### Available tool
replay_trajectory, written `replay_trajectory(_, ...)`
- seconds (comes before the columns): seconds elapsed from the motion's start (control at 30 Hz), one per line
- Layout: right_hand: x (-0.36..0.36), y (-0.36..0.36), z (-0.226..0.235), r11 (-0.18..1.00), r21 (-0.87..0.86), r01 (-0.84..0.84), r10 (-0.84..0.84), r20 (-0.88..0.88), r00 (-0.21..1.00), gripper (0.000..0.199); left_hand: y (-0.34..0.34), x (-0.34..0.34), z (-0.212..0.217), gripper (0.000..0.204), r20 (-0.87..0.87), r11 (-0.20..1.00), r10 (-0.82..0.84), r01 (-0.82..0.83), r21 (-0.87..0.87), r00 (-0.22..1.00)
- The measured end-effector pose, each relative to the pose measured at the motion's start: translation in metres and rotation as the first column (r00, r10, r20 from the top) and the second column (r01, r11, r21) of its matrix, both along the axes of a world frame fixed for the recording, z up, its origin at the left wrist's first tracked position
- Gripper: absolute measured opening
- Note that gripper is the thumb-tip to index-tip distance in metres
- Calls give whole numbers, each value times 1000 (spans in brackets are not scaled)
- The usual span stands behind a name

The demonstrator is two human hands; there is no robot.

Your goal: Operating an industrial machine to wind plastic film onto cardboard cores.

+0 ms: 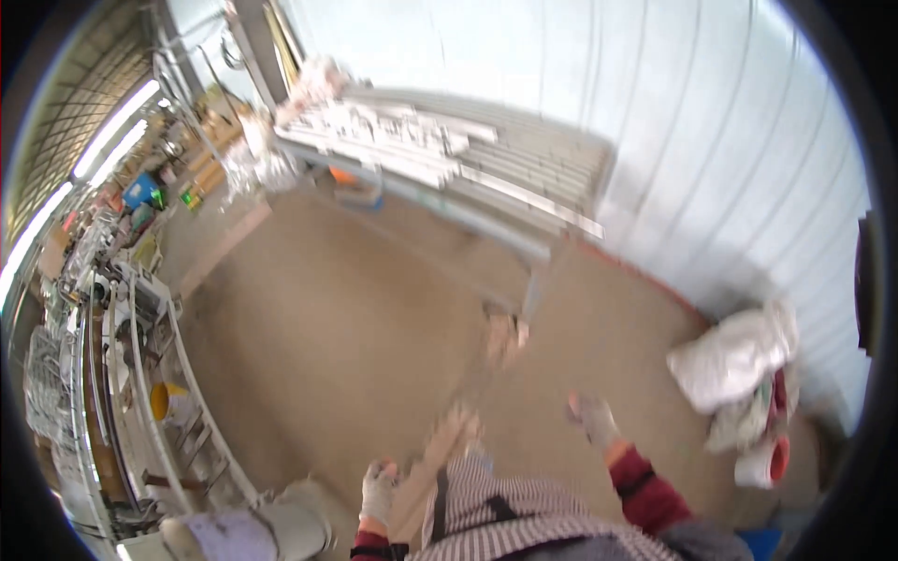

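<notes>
Two gloved hands (379, 492) (597, 423), both blurry, fingers (574, 405) indistinct

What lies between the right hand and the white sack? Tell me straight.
Only brown floor shows between the right hand and the white sack, as the head view shows; no object lies in that stretch.

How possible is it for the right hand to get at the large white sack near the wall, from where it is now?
Probably not without stepping or bending: the right hand is apart from the white sack, though only open floor shows between them.
</notes>
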State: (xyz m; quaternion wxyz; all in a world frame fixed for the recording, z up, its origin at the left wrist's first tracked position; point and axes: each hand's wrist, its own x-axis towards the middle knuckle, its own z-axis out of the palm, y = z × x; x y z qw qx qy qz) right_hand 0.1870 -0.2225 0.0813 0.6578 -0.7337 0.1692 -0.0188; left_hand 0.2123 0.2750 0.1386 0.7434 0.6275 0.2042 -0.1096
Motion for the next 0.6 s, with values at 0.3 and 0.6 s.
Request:
replay_trajectory(0.3,208,-210,31,893,99,439,-390,-316,865,69,-187,188,75,32,-40,931,-351,353,92,936)
replay_trajectory(0.6,488,-405,-92,735,-621,-271,77,-321,944,53,-315,209,80,45,-371,982,186,-156,109,910)
